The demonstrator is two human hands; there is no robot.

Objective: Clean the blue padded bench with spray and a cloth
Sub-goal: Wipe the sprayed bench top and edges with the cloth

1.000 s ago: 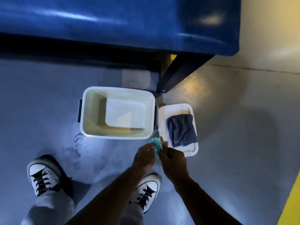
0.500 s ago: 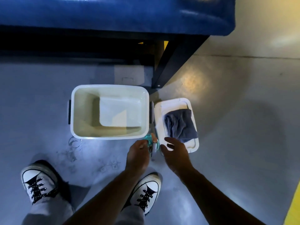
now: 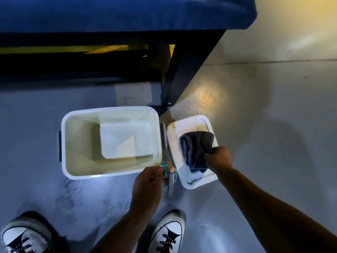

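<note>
The blue padded bench [image 3: 127,13] runs across the top of the view on a dark frame. Low between the two containers, my left hand [image 3: 147,185] is closed around a teal spray bottle [image 3: 168,173] with a white trigger head. A dark grey cloth [image 3: 196,150] lies in the small white tray [image 3: 189,181] on the floor. My right hand [image 3: 218,158] grips the cloth's right edge and lifts part of it.
A large white tub [image 3: 111,110] with water in it stands on the grey floor left of the tray. The bench's dark leg [image 3: 180,73] comes down just behind both. My two white sneakers [image 3: 167,232] are at the bottom.
My right hand let go of the spray bottle, moved right over the tray and took hold of the cloth. My left hand keeps the bottle. The view tilted lower.
</note>
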